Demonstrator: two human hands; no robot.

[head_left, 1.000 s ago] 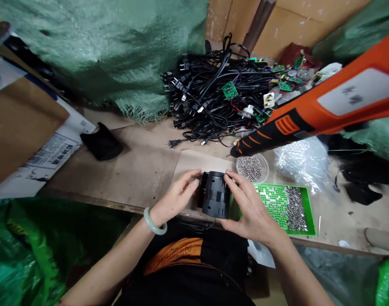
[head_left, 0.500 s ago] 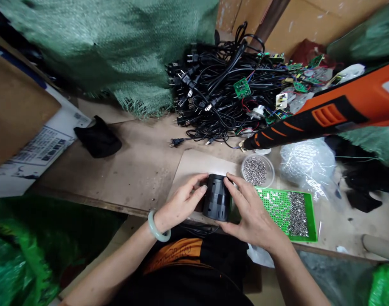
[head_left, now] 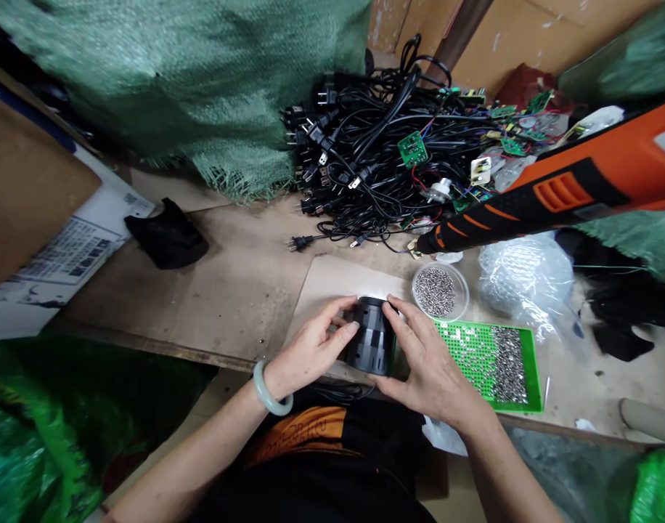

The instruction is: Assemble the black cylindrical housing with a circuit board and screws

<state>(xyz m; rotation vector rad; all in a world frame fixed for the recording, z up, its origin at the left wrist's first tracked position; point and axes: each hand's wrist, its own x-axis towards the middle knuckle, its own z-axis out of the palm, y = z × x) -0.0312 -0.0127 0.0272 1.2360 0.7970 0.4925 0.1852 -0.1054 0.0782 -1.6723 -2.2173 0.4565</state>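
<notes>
- A black ribbed housing (head_left: 373,338), roughly cylindrical, is held between both hands at the near edge of the workbench (head_left: 239,269); its underside is hidden, so contact with the surface below cannot be told.
- Its far and near ends are spanned by the right hand (head_left: 422,356), whose fingers are moderately spread, with fingertips pressed at the far rim and the thumb set at the near end.
- Its left side is held by the left hand (head_left: 316,338), with the thumb and bent fingers brought fairly close together; part of that grip is hidden.
- A pale green bangle (head_left: 267,396) is worn on the left wrist.
- A flat cardboard sheet (head_left: 337,280) is spread beyond and beside the housing.
- Small metal screws are held in a clear round tub (head_left: 463,294), beside the sheet.
- A green tray (head_left: 535,363) is placed just right of the right hand, its right part heaped with metal pieces.
- An orange-and-black power screwdriver (head_left: 528,200) is pointed down-left above the bench.
- Black power cords (head_left: 354,138) are piled behind, with green circuit boards (head_left: 412,149) among them.
- A black curved part (head_left: 166,234) is laid well to the left.
</notes>
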